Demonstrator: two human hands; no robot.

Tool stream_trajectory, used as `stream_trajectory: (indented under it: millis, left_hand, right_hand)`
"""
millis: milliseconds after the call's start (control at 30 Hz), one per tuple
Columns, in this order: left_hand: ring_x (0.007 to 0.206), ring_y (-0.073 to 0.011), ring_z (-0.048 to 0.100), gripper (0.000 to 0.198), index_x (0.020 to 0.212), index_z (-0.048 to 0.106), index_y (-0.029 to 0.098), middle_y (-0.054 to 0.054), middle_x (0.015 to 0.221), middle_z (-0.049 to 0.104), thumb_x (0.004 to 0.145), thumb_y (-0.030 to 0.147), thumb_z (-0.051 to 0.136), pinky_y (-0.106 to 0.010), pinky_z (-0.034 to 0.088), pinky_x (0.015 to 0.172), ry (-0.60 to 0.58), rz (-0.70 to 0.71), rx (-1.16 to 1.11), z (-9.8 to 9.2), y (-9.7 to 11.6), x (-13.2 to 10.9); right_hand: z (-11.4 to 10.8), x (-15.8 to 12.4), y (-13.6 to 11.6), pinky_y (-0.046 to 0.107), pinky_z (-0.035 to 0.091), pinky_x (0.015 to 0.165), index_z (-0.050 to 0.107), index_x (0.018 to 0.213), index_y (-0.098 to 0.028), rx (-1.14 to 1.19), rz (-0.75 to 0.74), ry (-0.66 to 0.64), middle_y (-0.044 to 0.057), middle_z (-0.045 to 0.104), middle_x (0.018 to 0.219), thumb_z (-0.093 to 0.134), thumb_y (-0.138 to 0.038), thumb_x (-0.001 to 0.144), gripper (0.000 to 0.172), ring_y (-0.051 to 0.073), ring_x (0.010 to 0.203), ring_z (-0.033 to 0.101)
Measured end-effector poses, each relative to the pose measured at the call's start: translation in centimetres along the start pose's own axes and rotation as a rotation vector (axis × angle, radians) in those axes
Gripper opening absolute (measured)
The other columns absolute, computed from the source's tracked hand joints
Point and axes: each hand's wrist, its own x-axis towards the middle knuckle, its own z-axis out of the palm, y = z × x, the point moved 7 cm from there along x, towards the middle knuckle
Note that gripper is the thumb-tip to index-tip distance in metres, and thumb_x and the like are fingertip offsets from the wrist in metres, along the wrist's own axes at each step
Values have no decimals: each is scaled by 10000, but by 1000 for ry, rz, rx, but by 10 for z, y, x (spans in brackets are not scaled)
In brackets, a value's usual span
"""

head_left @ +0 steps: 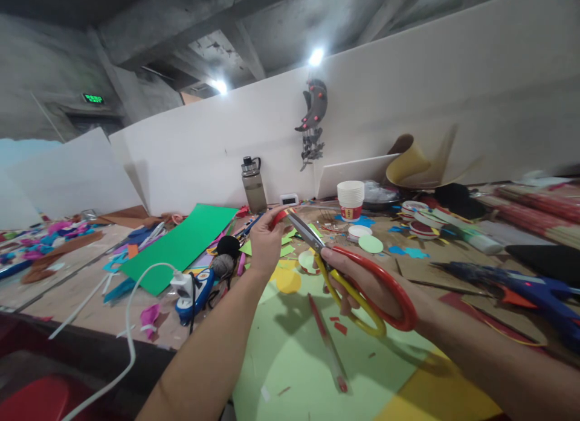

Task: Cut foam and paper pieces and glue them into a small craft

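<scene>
Fingers of the left hand (266, 243) are pinching a small red strip (283, 216), which is reaching toward the tips of the scissors (310, 232). Fingers of the right hand (347, 276) are wrapping around the scissors' red and yellow handles; the blades are lying nearly together, and whether they are touching the strip I cannot tell. Both hands are hovering over a pale green sheet (276, 372), whose bare front part is giving room between the forearms. A red pen (325, 339) is lying there, with red scraps (341, 328) just beside it. Yellow paper (435, 397) is showing past the sheet's right edge. A blue power strip (202, 288) is sitting left of the left forearm, near the table's front edge. A blue glue gun (530, 291) is crowding the right side. Farther back, paper cups (350, 194) and a bottle (254, 188) are standing before a white board (194, 149).
</scene>
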Motion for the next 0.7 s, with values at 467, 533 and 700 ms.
stream_trajectory:
  millis: [467, 533, 700]
  left_hand:
    - [894, -189, 685, 246, 990, 741, 189, -61, 1052, 714, 765, 261, 674, -345, 620, 757, 2, -12, -6, 0, -1, 0]
    - [894, -189, 687, 249, 994, 741, 193, -61, 1053, 715, 765, 265, 675, -343, 621, 752, -2, -16, -6, 0, -1, -1]
    - [910, -196, 688, 252, 992, 742, 186, -69, 1068, 718, 762, 271, 683, -343, 620, 755, 1, -23, -9, 1, 0, -1]
  right_hand:
    - [-1, -2, -5, 256, 502, 423, 476, 752, -211, -82, 3, -1, -54, 481, 507, 440, -678, 861, 481, 133, 419, 562]
    - [-1, -2, -5, 262, 507, 426, 481, 769, -212, -85, -7, -3, -56, 476, 514, 440, -679, 862, 478, 128, 414, 548]
    - [-1, -2, -3, 264, 506, 424, 478, 772, -212, -80, 1, -4, -58, 476, 516, 431, -684, 862, 483, 133, 413, 558]
